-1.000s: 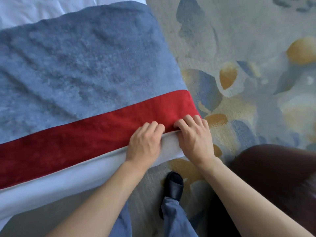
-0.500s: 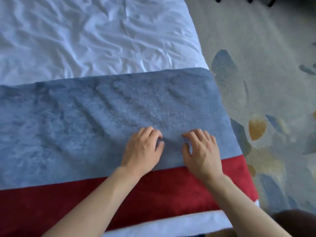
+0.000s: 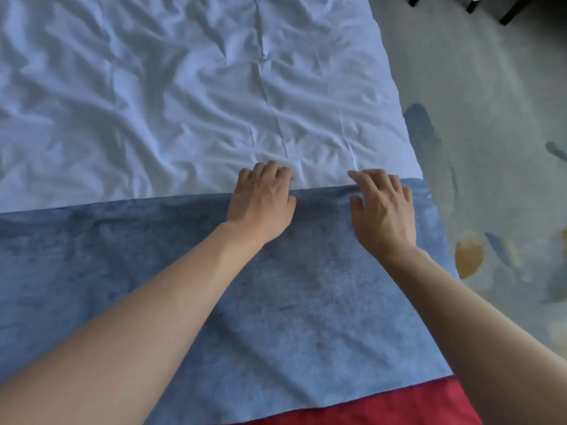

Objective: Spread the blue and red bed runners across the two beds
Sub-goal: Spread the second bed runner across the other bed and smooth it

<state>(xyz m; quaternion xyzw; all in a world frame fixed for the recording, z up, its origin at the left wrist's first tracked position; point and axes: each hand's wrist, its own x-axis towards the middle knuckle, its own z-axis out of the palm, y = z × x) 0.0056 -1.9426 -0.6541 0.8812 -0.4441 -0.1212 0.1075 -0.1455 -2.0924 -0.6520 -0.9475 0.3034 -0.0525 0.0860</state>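
Running off-frame: bed runner point(image 3: 276, 302)

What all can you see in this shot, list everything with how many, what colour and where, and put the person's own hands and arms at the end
bed runner: one, blue with a red band along its near edge, laid across the near part of the bed.
bed sheet: one, white and wrinkled, covers the bed beyond the runner.
carpet: one, pale grey with blue and yellow patches, right of the bed.
furniture legs: a few, dark, top right corner; what they belong to is cut off.
left hand: one, on the runner's far edge, fingers curled.
right hand: one, fingers spread on the same edge, near the bed's right side.
forearms: two, bare, reaching in from the bottom.
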